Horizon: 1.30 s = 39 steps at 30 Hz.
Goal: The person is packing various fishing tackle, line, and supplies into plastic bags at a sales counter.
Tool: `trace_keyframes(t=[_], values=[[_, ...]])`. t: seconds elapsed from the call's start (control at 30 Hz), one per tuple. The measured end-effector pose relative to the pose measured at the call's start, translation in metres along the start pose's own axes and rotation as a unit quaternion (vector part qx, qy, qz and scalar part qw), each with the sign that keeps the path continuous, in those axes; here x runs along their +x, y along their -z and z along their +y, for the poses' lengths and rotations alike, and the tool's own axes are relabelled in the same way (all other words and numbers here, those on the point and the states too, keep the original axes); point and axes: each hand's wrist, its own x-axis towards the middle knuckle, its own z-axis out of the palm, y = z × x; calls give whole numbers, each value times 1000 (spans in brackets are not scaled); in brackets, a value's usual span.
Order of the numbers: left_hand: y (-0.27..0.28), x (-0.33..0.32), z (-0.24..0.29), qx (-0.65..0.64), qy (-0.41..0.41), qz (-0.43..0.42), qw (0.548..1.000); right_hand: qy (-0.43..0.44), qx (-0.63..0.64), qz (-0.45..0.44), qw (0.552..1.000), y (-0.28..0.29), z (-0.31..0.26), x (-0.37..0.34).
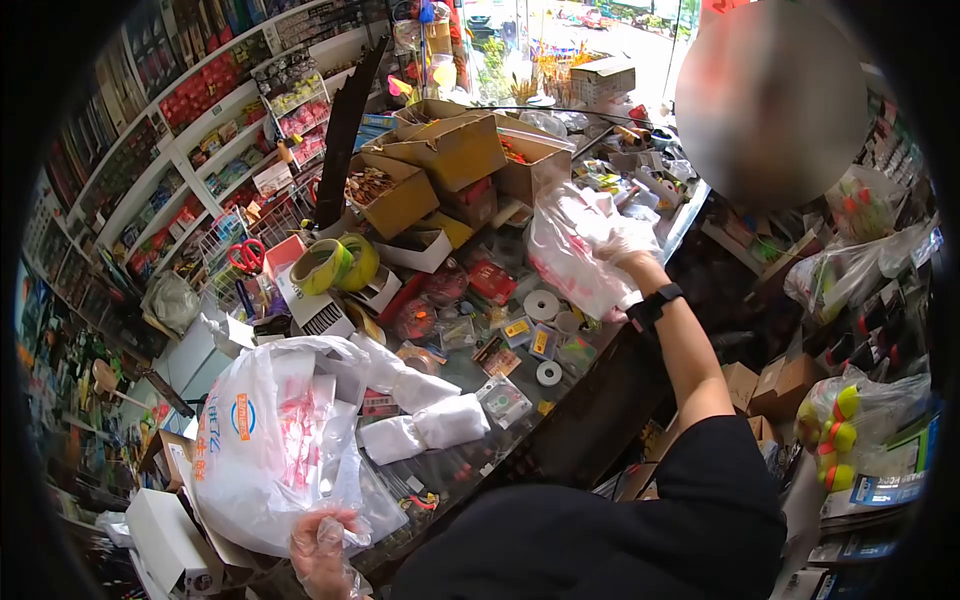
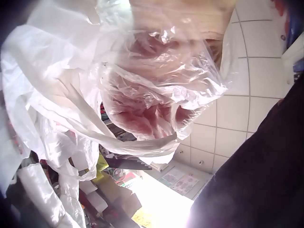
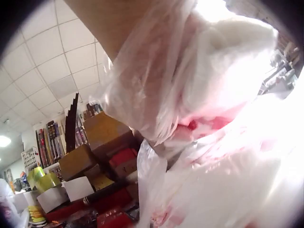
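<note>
At the lower left, a large white printed plastic bag (image 1: 250, 430) stands with white packets inside. My left hand (image 1: 325, 555), in a clear plastic glove, has curled fingers at the bag's near edge; the left wrist view shows the hand (image 2: 161, 80) gripping the bag's rim (image 2: 142, 146). Farther off to the right, my gloved right hand (image 1: 630, 243) grips a white bag with red print (image 1: 575, 250) over the counter's far part. In the right wrist view, plastic around the hand (image 3: 147, 76) and a bright white bundle (image 3: 223, 66) hide most of its fingers.
White wrapped rolls (image 1: 430, 425) lie beside the large bag. Green tape rolls (image 1: 340, 265), open cardboard boxes (image 1: 455, 150), spools (image 1: 541, 305) and small packets cover the glass counter. A person stands at the upper right. Shelves (image 1: 215, 130) line the left wall.
</note>
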Motion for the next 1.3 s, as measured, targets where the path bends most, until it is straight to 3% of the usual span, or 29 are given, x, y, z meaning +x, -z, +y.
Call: trace_keyframes(t=[0.07, 0.13, 0.2, 0.27, 0.4, 0.47, 0.63, 0.77, 0.83, 0.9, 0.93, 1.0, 1.07, 1.1, 1.13, 1.17, 1.2, 1.27, 1.3], values=[[-3, 0, 2, -10, 0, -1, 1000, 0, 194, -11, 981, -37, 21, -3], [-6, 2, -3, -23, 10, -9, 1000, 36, -47, -190, 980, 24, -29, -24], [-7, 5, -6, -37, 16, -17, 999, 71, -88, -63, 992, -12, -30, -33], [-6, 5, -6, -29, 27, -13, 999, -1, -90, -45, 995, -23, -36, -31], [4, 12, -13, -46, -4, -46, 998, -39, -68, -42, 996, -24, -30, -18], [10, 13, -20, -57, 41, -62, 996, -41, -64, -54, 996, -29, -32, -19], [20, 13, -26, -37, -4, -26, 999, -49, -20, -71, 996, -36, -32, -22], [26, 10, -4, -20, 21, 15, 999, -91, 160, -62, 981, 6, -10, -4], [24, 6, -1, -32, -62, 110, 992, -139, 218, -50, 965, 47, -2, -3], [36, 9, -8, 0, -92, 110, 990, -147, 249, 54, 956, 71, 26, -5], [40, 11, -8, -58, -99, 74, 991, -137, 297, 92, 940, 83, 29, -10], [45, 14, 4, -109, -112, 48, 987, -83, 478, 95, 869, 109, 15, -23], [32, 13, 20, -108, -132, 77, 982, 34, 690, -44, 721, 124, -13, -44], [26, 10, 26, -111, -149, 96, 978, 185, 785, -316, 500, 121, -38, -51], [26, 9, 35, -129, -166, 78, 975, 145, 708, -177, 668, 114, -48, -64], [29, 10, 37, -120, -167, 85, 975, 94, 591, -23, 801, 108, -56, -73], [32, 11, 39, -103, -225, 65, 967, 41, 765, -131, 629, 104, -100, -84], [36, 12, 40, -95, -268, 22, 959, 308, 729, -186, 582, 100, -183, -88], [38, 13, 41, -92, -289, -1, 953, 457, 605, -205, 619, 99, -211, -79]])
